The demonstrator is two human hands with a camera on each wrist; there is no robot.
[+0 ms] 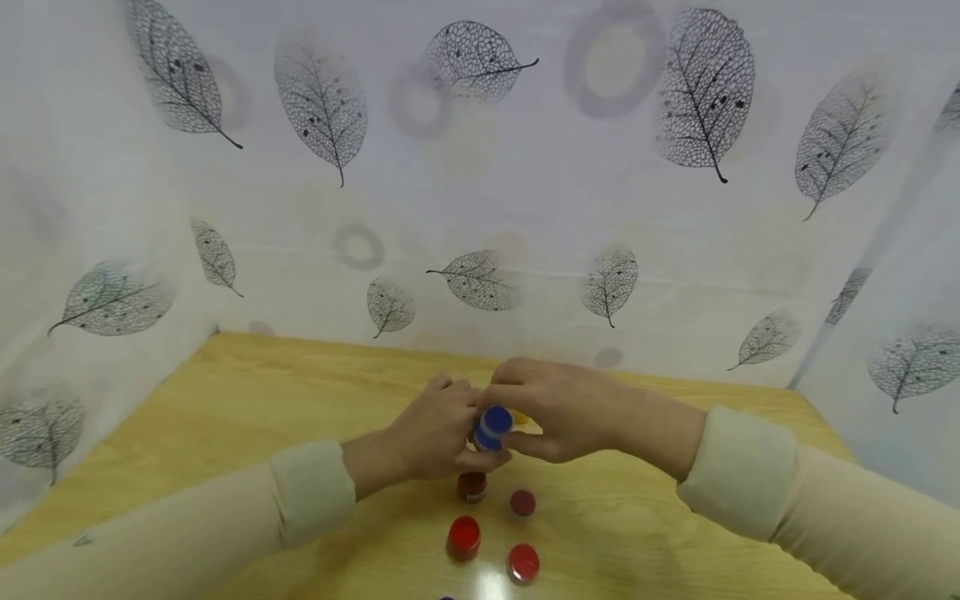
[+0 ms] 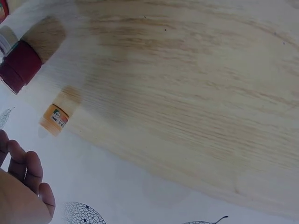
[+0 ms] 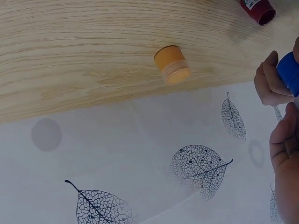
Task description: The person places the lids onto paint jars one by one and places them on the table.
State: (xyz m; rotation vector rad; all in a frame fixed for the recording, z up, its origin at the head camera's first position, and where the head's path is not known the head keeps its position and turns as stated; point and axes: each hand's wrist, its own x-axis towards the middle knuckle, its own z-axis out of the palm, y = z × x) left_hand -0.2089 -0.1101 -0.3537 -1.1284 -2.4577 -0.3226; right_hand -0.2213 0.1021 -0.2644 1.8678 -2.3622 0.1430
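Note:
Both hands meet at a small blue paint jar (image 1: 493,427) over the table, its round blue top facing up in the head view. My left hand (image 1: 435,429) grips it from the left, thumb along the near side. From the right, my right hand (image 1: 573,410) pinches it between thumb and fingers. The right wrist view catches part of the blue jar (image 3: 288,73) at its right edge, between left-hand fingers (image 3: 271,81) and the right hand (image 3: 287,154). Only curled fingers (image 2: 28,168) show in the left wrist view; the blue jar is out of that frame.
An orange jar (image 3: 172,64) stands behind the hands. Nearer me are a dark red jar (image 1: 472,486), a bright red jar (image 1: 464,536), a dark red lid (image 1: 522,502) and a red lid (image 1: 523,563). A leaf-printed sheet (image 1: 480,208) hangs round the wooden table (image 1: 285,375).

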